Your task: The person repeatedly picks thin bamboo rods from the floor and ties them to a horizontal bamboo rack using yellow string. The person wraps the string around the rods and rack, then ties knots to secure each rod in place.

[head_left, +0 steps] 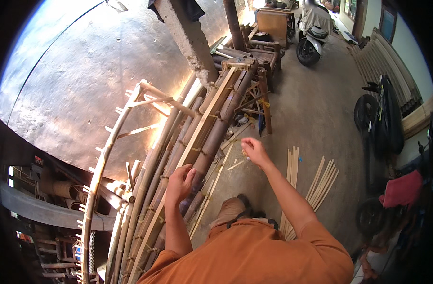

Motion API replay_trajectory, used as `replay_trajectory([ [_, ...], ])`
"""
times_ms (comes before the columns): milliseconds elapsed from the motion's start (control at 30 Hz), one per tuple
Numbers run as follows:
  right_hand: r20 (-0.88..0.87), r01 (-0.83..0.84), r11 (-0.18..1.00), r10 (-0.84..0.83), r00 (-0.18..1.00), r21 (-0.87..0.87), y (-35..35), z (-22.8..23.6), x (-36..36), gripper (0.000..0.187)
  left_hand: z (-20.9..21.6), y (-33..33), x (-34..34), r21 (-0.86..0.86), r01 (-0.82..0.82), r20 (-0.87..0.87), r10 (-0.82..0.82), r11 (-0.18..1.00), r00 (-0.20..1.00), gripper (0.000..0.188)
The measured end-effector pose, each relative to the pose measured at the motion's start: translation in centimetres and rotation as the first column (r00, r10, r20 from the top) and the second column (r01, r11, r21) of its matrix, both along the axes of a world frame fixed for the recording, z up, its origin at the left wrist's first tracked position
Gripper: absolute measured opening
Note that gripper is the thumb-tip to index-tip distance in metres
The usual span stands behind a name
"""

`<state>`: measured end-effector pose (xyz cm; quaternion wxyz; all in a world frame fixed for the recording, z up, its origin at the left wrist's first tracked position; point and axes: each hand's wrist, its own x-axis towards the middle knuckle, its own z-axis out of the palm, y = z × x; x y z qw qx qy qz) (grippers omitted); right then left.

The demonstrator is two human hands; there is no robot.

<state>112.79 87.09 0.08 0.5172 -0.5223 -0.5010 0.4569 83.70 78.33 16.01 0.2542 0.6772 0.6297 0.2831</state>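
Note:
My left hand (pixel 179 182) is over the bench of long bamboo poles (pixel 224 113), its fingers curled in toward the thumb. Whatever it may hold is hidden. Farther forward and to the right, my right hand (pixel 255 151) is closed above the concrete floor, just off the edge of the poles. Its fingertips face left, and anything between them is too small to make out. Below the hands, a long pale bamboo strip (pixel 210 191) lies on the floor beside the bench. A flat, light bamboo slat (pixel 200 135) runs lengthwise along the top of the poles.
Two bundles of bamboo strips (pixel 322 180) lie on the floor at my right. To the left leans a curved bamboo frame (pixel 102 158) with short pegs sticking out. A concrete post (pixel 188 40) slants over the poles. Ahead stands a covered scooter (pixel 313 40); black motorcycle parts (pixel 387 116) line the right wall.

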Motion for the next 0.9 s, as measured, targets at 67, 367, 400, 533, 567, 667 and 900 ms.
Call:
replay_trajectory([
  [67,0.094,0.019,0.998,-0.024,0.995,0.052,6.4,1.9,-0.1,0.03,-1.6,3.4,1.1,-0.016,0.001,0.012,-0.001,1.0,1.0,0.036],
  [367,0.731,-0.007,0.997,-0.052,0.681,0.077,29.1,-0.7,-1.2,0.036,-5.7,22.3,8.0,0.021,0.027,0.086,-0.029,0.999,0.996,0.04],
  [400,0.596,-0.068,0.997,0.036,0.802,0.03,29.8,-1.1,-1.5,0.032,-4.9,24.5,8.8,0.039,0.028,0.051,-0.03,0.999,0.998,0.041],
  [533,-0.364,-0.199,0.972,0.142,0.92,-0.122,30.0,2.5,0.1,0.018,-5.3,31.5,10.6,0.054,-0.037,0.029,0.036,0.998,0.999,0.042],
  [567,-0.547,-0.199,0.969,0.087,0.833,-0.148,29.5,2.8,1.8,0.016,-7.2,33.4,10.7,0.185,-0.019,-0.048,0.028,0.983,0.998,0.042],
  [667,-0.589,-0.203,0.955,0.039,0.807,-0.216,27.2,2.9,6.1,0.013,-10.9,36.6,12.1,0.238,0.021,-0.242,0.039,0.971,0.97,0.038],
  [900,-0.475,-0.403,0.709,0.109,0.873,-0.579,25.3,-1.7,9.6,0.014,-11.3,40.5,15.3,0.082,-0.128,-0.161,0.139,0.988,0.977,0.017],
])
